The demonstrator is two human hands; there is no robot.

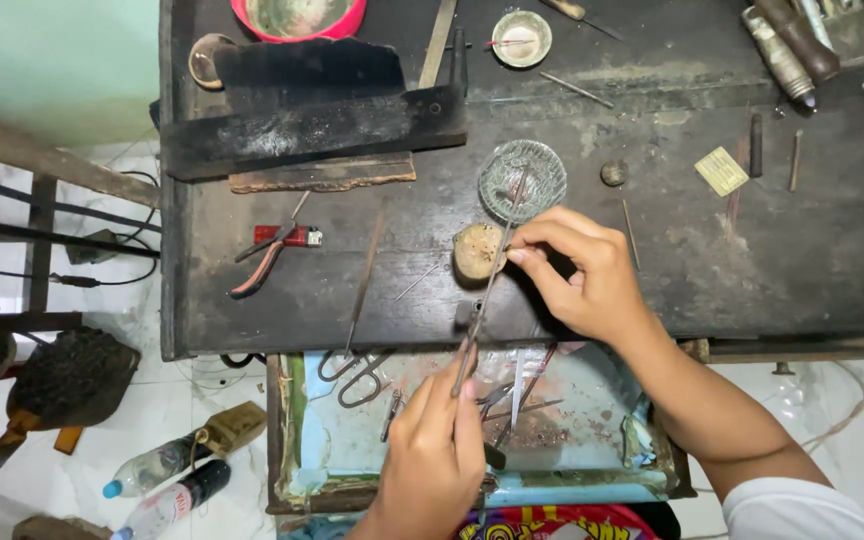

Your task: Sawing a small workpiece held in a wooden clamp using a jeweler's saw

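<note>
My left hand [434, 452] grips the near end of long thin metal tweezers [487, 290] that reach up over the dark workbench [772, 250]. Their tip lies at a small clear glass dish [522, 180]. My right hand [582, 270] pinches the tweezers' shaft near the dish, fingers closed on it. A small round tan block [477, 250] sits just left of the right hand. Whether the tweezers hold anything at the tip is too small to tell.
Red-handled pliers [267, 255] and a thin rod [364, 280] lie at left on the bench. A pink bowl [297, 18], a small metal dish [521, 38] and tools stand at the back. An open blue drawer [592, 440] holds scissors and small tools. Bottles [157, 465] lie on the floor.
</note>
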